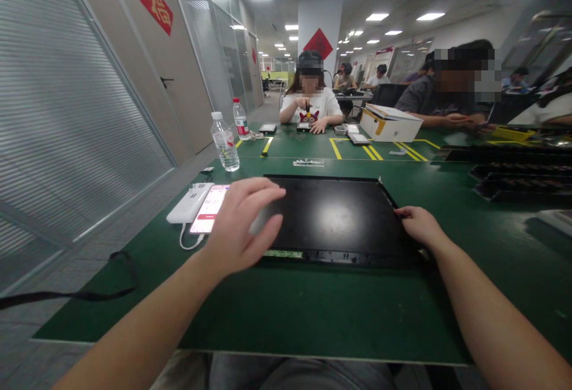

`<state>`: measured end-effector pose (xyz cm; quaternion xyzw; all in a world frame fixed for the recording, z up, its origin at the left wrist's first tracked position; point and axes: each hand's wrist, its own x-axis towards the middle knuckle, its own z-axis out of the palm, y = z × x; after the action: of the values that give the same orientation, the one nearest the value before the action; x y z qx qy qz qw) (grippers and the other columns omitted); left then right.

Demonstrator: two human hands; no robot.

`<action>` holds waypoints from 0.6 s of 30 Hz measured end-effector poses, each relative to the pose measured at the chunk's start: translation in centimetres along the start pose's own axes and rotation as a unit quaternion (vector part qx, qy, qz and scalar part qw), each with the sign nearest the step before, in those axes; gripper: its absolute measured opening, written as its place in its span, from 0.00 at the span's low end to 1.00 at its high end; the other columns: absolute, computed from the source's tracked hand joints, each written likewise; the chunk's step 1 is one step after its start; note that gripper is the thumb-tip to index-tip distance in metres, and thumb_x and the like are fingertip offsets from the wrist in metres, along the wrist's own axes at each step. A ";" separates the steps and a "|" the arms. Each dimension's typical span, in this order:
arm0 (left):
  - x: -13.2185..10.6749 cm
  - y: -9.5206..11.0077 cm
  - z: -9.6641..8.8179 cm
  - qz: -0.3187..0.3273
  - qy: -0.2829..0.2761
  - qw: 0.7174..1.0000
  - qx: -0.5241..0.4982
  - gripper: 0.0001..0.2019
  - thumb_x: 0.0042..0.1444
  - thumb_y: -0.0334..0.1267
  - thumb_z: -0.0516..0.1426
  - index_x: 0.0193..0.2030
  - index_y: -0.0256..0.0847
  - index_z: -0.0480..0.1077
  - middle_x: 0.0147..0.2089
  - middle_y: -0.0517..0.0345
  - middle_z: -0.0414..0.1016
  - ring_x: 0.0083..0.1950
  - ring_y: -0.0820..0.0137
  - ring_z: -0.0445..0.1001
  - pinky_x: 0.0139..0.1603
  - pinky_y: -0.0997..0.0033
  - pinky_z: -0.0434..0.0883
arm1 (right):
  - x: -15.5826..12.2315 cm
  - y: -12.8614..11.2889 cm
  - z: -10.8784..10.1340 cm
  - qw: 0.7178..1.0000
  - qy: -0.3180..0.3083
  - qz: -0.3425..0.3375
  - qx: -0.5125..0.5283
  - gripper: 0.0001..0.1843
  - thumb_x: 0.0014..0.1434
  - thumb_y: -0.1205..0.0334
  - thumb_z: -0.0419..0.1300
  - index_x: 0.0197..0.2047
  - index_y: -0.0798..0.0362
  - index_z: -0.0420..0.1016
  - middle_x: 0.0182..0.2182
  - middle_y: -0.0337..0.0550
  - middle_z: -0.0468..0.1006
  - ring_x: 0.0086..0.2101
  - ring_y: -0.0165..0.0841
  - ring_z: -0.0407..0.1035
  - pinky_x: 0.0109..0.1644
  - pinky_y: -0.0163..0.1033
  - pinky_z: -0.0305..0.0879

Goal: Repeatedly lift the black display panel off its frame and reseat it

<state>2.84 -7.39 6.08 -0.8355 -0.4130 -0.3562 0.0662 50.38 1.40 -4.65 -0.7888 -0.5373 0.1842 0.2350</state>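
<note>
A flat black screen panel point(330, 214) in a thin dark frame lies on the green table. Along its near edge, towards the left, shows a strip of green circuit board point(282, 254). Over the panel's left end hovers my left hand point(245, 223), thumb and fingers apart with nothing between them; it hides that end. My right hand point(417, 226) grips the panel's right edge, the thumb on top and the other fingers mostly out of sight.
A phone point(209, 208), a white power bank point(190, 202) and water bottles point(226, 148) stand or lie at the left. Small metallic strips point(308, 163) lie beyond the panel. Dark frames point(496, 178) are stacked right. A co-worker point(310, 101) sits opposite, near a white box point(391, 124).
</note>
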 end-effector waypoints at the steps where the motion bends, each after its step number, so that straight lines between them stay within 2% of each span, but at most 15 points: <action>1: 0.4 -1.1 0.9 -0.036 -0.022 0.999 0.006 0.21 0.70 0.44 0.57 0.67 0.46 0.71 0.67 0.44 0.72 0.69 0.49 0.71 0.71 0.43 0.69 | 0.0 -0.1 0.0 1.000 0.000 0.000 -0.002 0.28 0.48 0.77 0.60 0.50 0.53 0.88 0.40 0.49 0.87 0.43 0.41 0.82 0.51 0.40 0.74; 3: 0.7 -3.8 3.0 -0.139 -0.102 0.985 0.025 0.23 0.69 0.45 0.55 0.66 0.40 0.71 0.67 0.39 0.71 0.70 0.47 0.70 0.72 0.43 0.67 | -0.1 -0.2 -0.1 1.000 0.001 -0.002 -0.008 0.28 0.47 0.77 0.60 0.49 0.53 0.88 0.42 0.50 0.87 0.43 0.41 0.82 0.51 0.40 0.74; 5: 0.3 -6.7 4.7 -0.223 -0.189 0.955 0.050 0.25 0.69 0.45 0.53 0.67 0.32 0.70 0.70 0.32 0.69 0.72 0.45 0.68 0.75 0.45 0.64 | -0.2 -0.3 -0.2 1.000 0.000 -0.003 -0.015 0.28 0.48 0.77 0.59 0.49 0.54 0.88 0.44 0.50 0.87 0.44 0.41 0.81 0.51 0.40 0.74; 7: -0.6 -9.1 5.9 -0.258 -0.238 0.932 0.087 0.27 0.69 0.46 0.52 0.66 0.26 0.69 0.72 0.26 0.66 0.75 0.42 0.65 0.76 0.44 0.61 | -0.2 -0.5 -0.3 1.000 0.001 -0.006 -0.020 0.27 0.49 0.77 0.59 0.49 0.54 0.88 0.45 0.51 0.87 0.45 0.42 0.81 0.52 0.40 0.74; 9: -1.5 -10.5 6.3 -0.258 -0.270 0.922 0.102 0.27 0.69 0.48 0.51 0.64 0.28 0.71 0.71 0.27 0.68 0.75 0.42 0.65 0.76 0.45 0.62 | -0.3 -0.6 -0.5 1.000 0.005 -0.007 -0.020 0.25 0.49 0.76 0.59 0.48 0.54 0.88 0.44 0.50 0.87 0.45 0.42 0.81 0.52 0.40 0.73; 13: -2.3 -11.0 6.6 -0.225 -0.268 0.932 0.091 0.23 0.69 0.44 0.49 0.57 0.32 0.78 0.67 0.31 0.75 0.72 0.43 0.70 0.74 0.45 0.66 | -0.4 -0.8 -0.7 1.000 0.000 0.004 -0.015 0.24 0.50 0.75 0.60 0.47 0.53 0.89 0.42 0.49 0.87 0.43 0.40 0.81 0.49 0.38 0.73; 18: -2.1 -10.7 7.2 -0.242 -0.216 0.945 0.047 0.23 0.63 0.36 0.50 0.55 0.32 0.82 0.66 0.35 0.77 0.69 0.47 0.75 0.73 0.49 0.68 | -0.7 -1.0 -0.6 1.000 0.019 0.004 -0.024 0.25 0.51 0.75 0.59 0.49 0.54 0.89 0.45 0.50 0.87 0.45 0.41 0.81 0.51 0.38 0.72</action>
<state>-2.02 1.17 -2.53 -0.7630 -0.6238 -0.1527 -0.0736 49.69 0.98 -3.60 -0.7997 -0.5339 0.1574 0.2252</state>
